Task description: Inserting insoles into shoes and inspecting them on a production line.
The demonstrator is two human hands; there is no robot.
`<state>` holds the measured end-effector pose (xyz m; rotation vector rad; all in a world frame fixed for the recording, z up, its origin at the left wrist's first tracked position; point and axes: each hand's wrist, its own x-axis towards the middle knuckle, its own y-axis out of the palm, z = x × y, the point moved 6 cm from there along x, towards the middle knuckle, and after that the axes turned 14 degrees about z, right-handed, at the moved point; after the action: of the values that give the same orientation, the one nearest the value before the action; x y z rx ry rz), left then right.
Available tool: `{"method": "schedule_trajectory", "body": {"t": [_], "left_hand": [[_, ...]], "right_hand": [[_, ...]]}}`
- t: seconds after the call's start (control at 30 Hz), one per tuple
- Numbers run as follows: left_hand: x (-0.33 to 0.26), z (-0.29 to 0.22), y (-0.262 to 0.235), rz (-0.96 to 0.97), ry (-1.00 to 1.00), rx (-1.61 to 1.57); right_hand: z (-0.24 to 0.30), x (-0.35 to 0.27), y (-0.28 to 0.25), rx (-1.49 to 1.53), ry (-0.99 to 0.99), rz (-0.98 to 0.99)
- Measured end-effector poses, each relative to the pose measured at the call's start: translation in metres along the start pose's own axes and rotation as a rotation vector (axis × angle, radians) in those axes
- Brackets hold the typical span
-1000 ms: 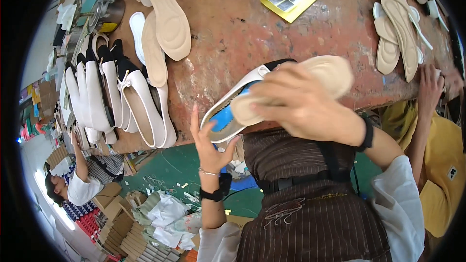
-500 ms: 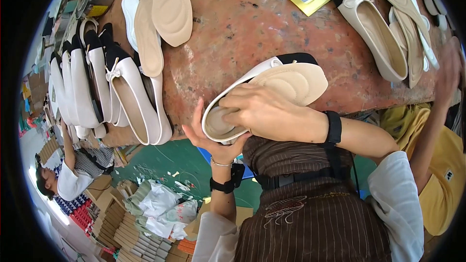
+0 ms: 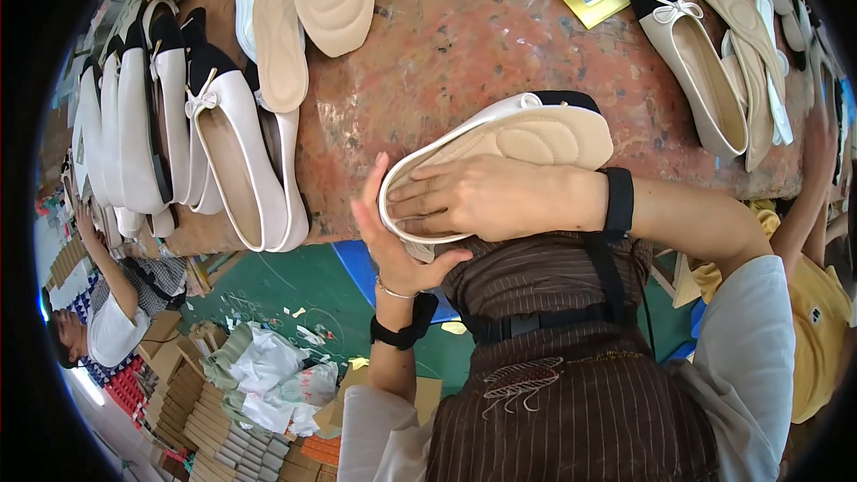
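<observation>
At the table's near edge lies a cream flat shoe (image 3: pixel 486 114) with a black toe, its heel end toward the left. A beige cushioned insole (image 3: pixel 536 138) runs into its heel, while the insole's wide front part rests over the shoe's upper near the toe. Around the heel from the left, my left hand (image 3: pixel 393 254) cups the shoe, thumb on the near side and fingers on the far side. Inside the heel, my right hand (image 3: pixel 473 196) lies flat on the insole with stretched fingers; its palm hides the insole's middle.
Several cream-and-black flats (image 3: pixel 237 152) stand in a row at the left. Loose beige insoles (image 3: pixel 335 0) lie behind them. At the right are another flat (image 3: pixel 701 71), more insoles (image 3: pixel 754 45) and a yellow sheet (image 3: pixel 594 9). Other people work at the left and right edges.
My right fingers, curled inside the heel before, have flattened along the insole. The insole now reaches down into the heel, its front part still over the upper. My left thumb has moved outward.
</observation>
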<state>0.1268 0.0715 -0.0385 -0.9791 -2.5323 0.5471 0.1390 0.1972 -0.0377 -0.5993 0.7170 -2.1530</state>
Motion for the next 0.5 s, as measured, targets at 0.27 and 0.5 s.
{"method": "schedule_trajectory", "body": {"t": [0.27, 0.5], "left_hand": [[-0.010, 0.013, 0.001, -0.115, -0.076, 0.068], [-0.006, 0.001, 0.007, -0.166, -0.097, 0.054]], "right_hand": [[0.019, -0.005, -0.002, -0.388, 0.374, 0.058], [0.019, -0.027, -0.017, -0.289, 0.428, -0.006]]}}
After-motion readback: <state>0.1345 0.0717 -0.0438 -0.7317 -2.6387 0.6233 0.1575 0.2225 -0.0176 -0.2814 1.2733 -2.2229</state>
